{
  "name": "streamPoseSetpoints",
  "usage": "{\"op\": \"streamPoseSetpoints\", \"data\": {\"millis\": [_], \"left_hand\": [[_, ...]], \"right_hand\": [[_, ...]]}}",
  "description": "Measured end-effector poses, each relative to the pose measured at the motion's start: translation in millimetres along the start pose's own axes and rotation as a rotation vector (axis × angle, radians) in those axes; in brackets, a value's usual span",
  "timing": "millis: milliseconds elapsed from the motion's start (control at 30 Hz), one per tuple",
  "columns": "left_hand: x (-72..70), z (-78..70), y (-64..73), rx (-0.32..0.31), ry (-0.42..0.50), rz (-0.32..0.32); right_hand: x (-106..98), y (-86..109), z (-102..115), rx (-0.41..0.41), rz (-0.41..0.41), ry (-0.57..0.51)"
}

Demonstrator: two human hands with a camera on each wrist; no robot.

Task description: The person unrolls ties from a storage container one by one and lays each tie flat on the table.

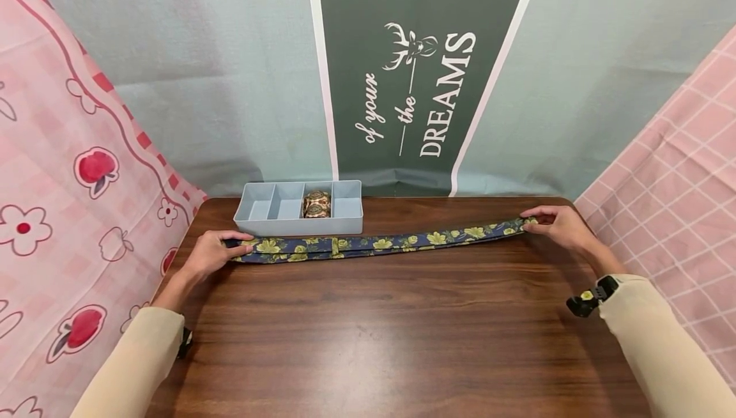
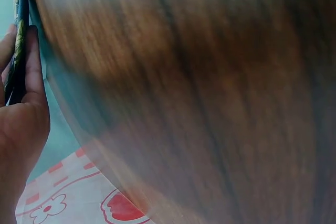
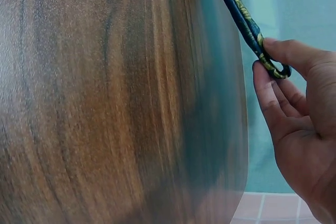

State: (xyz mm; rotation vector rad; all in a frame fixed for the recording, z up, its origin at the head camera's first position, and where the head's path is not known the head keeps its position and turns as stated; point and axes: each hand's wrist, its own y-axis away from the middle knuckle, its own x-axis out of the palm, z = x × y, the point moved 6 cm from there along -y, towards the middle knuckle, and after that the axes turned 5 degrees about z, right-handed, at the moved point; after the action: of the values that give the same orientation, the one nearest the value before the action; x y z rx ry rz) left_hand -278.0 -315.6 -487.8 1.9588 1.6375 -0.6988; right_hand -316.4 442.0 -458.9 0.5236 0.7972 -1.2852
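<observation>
A navy necktie (image 1: 379,243) with yellow flowers stretches lengthwise between the two hands, doubled over along its length. At its wider left end, the left hand (image 1: 214,253) pinches it between thumb and fingers; the left wrist view shows this hand (image 2: 23,87) at the left edge with the tie's edge between its fingers. The right hand (image 1: 556,229) pinches the narrower folded end. In the right wrist view the tie (image 3: 244,17) ends in a small loop at the right hand's (image 3: 302,98) fingertips. The tie passes close in front of the organizer box.
A light blue organizer box (image 1: 299,226) with several compartments stands at the table's back left. One compartment holds a rolled patterned necktie (image 1: 317,204). The brown wooden table (image 1: 368,328) is bordered by a grey-green curtain (image 1: 253,85) behind and pink cloths (image 1: 690,169) at the sides.
</observation>
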Motion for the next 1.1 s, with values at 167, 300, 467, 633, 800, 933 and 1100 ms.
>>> {"op": "streamPoseSetpoints", "data": {"millis": [167, 300, 467, 633, 800, 933, 1100], "left_hand": [[-0.3, -2.5, -0.4, 0.030, -0.096, -0.011], [-2.2, -6.9, 1.2, 0.096, -0.206, -0.049], [-2.7, -12.9, 4.7, 0.209, -0.268, -0.088], [-2.0, -17.2, 7.8, 0.264, -0.272, -0.123], [-6.5, -18.9, 10.9, 0.267, -0.264, -0.192], [-14.6, -19.4, 14.4, 0.273, -0.266, -0.250], [-25.3, -17.3, 17.1, 0.245, -0.280, -0.282]], "right_hand": [[1.8, -1.3, 2.1, 0.010, 0.003, 0.067], [3.5, -1.5, 3.5, -0.002, 0.009, 0.150], [4.4, -1.9, 3.2, -0.011, 0.004, 0.209], [5.7, -1.8, 0.5, -0.012, 0.020, 0.247], [6.9, -0.5, -2.4, -0.007, 0.036, 0.277], [3.9, 0.1, -0.2, -0.009, 0.019, 0.267], [-0.4, -2.2, 4.4, -0.028, 0.003, 0.241]]}}
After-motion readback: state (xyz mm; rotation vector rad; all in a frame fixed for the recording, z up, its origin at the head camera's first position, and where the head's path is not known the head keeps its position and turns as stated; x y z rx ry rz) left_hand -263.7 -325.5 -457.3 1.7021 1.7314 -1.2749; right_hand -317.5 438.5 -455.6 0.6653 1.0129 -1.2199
